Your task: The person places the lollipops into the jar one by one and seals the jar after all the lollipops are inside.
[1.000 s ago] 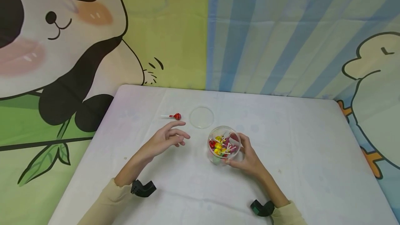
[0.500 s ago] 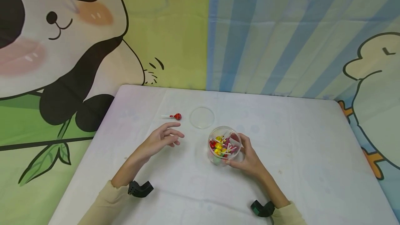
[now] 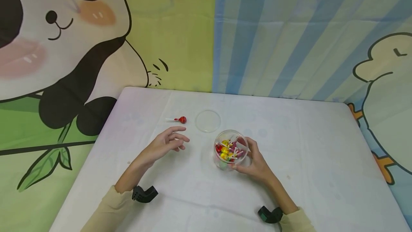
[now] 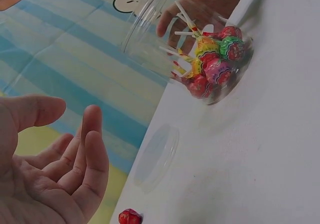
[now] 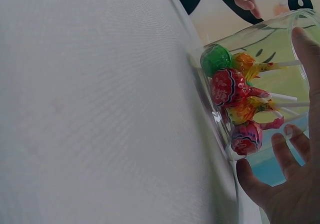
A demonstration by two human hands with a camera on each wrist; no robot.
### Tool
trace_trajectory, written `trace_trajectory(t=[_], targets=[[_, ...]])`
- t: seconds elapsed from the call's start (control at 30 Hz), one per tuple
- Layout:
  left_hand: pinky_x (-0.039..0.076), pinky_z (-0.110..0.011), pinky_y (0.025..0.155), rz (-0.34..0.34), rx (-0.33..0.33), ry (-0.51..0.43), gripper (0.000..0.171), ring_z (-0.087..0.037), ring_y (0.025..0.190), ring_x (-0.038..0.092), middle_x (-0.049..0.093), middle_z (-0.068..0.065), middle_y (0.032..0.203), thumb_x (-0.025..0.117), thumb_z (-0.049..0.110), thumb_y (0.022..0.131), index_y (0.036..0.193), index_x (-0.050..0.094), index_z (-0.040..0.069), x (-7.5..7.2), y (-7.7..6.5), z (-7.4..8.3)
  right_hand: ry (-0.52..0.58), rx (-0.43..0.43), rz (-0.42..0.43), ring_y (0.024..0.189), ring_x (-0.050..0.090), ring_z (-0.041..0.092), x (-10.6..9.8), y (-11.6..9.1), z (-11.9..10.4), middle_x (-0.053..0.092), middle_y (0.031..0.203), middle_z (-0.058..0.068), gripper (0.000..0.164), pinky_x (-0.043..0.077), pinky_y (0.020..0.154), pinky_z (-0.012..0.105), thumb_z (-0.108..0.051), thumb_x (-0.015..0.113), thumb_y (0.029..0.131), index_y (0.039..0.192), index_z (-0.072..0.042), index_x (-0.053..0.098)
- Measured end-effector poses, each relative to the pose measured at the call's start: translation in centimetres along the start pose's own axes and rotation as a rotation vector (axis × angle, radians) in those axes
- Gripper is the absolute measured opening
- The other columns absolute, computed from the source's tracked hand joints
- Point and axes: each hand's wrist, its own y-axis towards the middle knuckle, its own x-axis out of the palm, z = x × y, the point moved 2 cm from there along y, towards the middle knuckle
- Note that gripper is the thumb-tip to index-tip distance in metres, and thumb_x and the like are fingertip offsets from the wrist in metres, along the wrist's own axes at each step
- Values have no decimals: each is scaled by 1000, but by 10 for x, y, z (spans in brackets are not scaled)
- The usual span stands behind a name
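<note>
My right hand [image 3: 254, 162] holds a clear round jar [image 3: 217, 160] from its right side, thumb in front and fingers behind. Through its wall in the left wrist view, several wrapped lollipops [image 4: 207, 59] in red, yellow, green and pink show, sticks pointing toward the mouth. The jar stands upright on the table without a lid. To its left, my left hand [image 3: 164, 144] hovers with loosely bent fingers and nothing in them. A single red lollipop [image 3: 182, 120] lies just beyond that hand, its stick to the left. Between it and the jar lies a clear round lid [image 3: 207, 121].
A white cloth covers the table [image 3: 305, 135]. Behind its far edge hangs a printed curtain [image 3: 180, 28] with a panda at left and a duck-like figure at right. Each wrist wears a black camera [image 3: 145, 194].
My left hand has drawn slightly back to the left. The right hand, jar, lid and loose lollipop have stayed in place.
</note>
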Motion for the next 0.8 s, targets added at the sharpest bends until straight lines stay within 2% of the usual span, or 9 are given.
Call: trace_trajectory(t=[0.13, 0.27, 0.33, 0.4, 0.53, 0.67, 0.8], targets=[[55, -26, 83, 24, 7, 32, 45, -23, 94, 69, 61, -27, 125, 56, 19, 98, 140, 42, 11, -5, 2, -2, -1, -13, 3, 136, 39, 36, -1, 0, 0, 45, 145, 18, 98, 44, 98, 62, -6, 86, 66, 144, -5, 27], [55, -28, 84, 76, 11, 130, 46, -35, 100, 67, 62, -24, 124, 58, 19, 97, 139, 44, 7, -13, 6, -5, -1, -3, -2, 137, 36, 42, -1, 0, 0, 45, 145, 20, 97, 43, 99, 63, -6, 86, 67, 143, -1, 27], [55, -32, 84, 128, 12, 227, 45, -36, 101, 67, 63, -20, 122, 58, 19, 97, 139, 46, 6, -20, 10, -9, 1, 4, -3, 137, 36, 43, -1, 0, -1, 45, 145, 20, 96, 43, 99, 63, -7, 85, 68, 143, 1, 27], [54, -38, 84, 207, 6, 371, 43, -32, 102, 66, 64, -17, 121, 58, 20, 97, 137, 48, 7, -28, 15, -13, 3, 10, -5, 137, 36, 42, 0, 1, -2, 44, 146, 20, 95, 43, 99, 63, -8, 85, 68, 142, 1, 27], [50, -47, 89, 350, -71, 613, 44, -30, 111, 61, 60, -12, 126, 57, 24, 97, 138, 47, 10, -47, 25, -23, -1, 19, -4, 137, 37, 41, -1, 1, -3, 42, 146, 19, 95, 44, 99, 62, -9, 85, 68, 142, 2, 27], [46, -51, 94, 354, -134, 635, 51, -33, 119, 55, 53, -16, 133, 58, 24, 96, 141, 41, 8, -61, 39, -33, -8, 25, -1, 137, 36, 43, -1, 0, -3, 42, 146, 20, 95, 44, 98, 63, -8, 85, 68, 142, 2, 27], [47, -51, 97, 328, -165, 591, 54, -34, 121, 55, 52, -18, 135, 59, 23, 96, 143, 39, 7, -68, 49, -40, -11, 28, -4, 138, 36, 43, -1, -1, -3, 42, 146, 20, 95, 44, 98, 63, -9, 85, 68, 142, 1, 27]])
